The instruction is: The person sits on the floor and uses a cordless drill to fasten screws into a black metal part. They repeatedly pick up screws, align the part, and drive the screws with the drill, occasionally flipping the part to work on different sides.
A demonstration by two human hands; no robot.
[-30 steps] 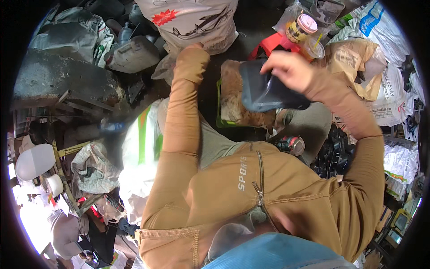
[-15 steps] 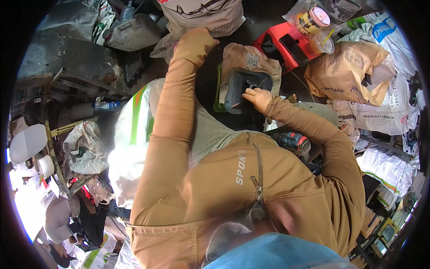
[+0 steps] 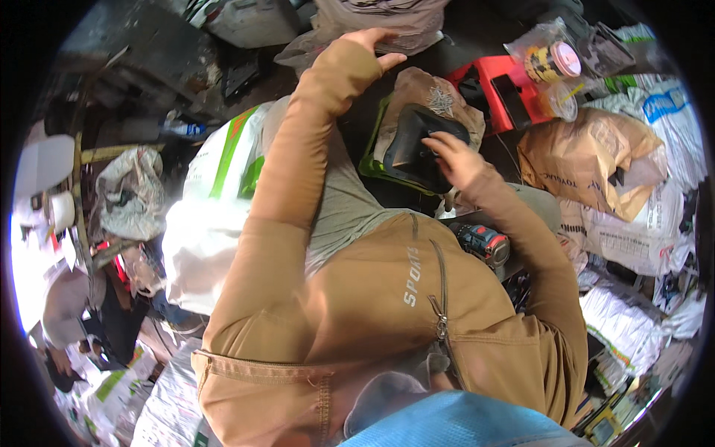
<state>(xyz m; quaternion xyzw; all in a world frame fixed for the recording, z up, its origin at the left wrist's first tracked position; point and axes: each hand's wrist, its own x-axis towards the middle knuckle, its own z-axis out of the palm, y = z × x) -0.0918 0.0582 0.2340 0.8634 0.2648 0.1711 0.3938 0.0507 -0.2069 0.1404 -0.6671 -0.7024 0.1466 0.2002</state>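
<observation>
My left hand is at the top middle, holding nothing, its thumb and fingers apart, just in front of a pale plastic bag. My right hand reaches over a dark tray-like plastic piece, fingers stretched out across its right side. Whether the fingertips press on it or hover is hard to see. Under the dark piece lies a brown paper or cloth sheet, with a small pile of silvery screws or nails at its far end. A green edge shows below the sheet on the left.
A red stool-like stand bears a phone, a patterned cup and a clear cup. A brown paper sack stands to the right. A power drill rests by my right thigh. White sacks are at left.
My left hand has drawn away from the plastic bag, its fingers opening. My right hand's fingers have straightened over the dark piece, whose hollow shows less. The whole view has shifted slightly.
</observation>
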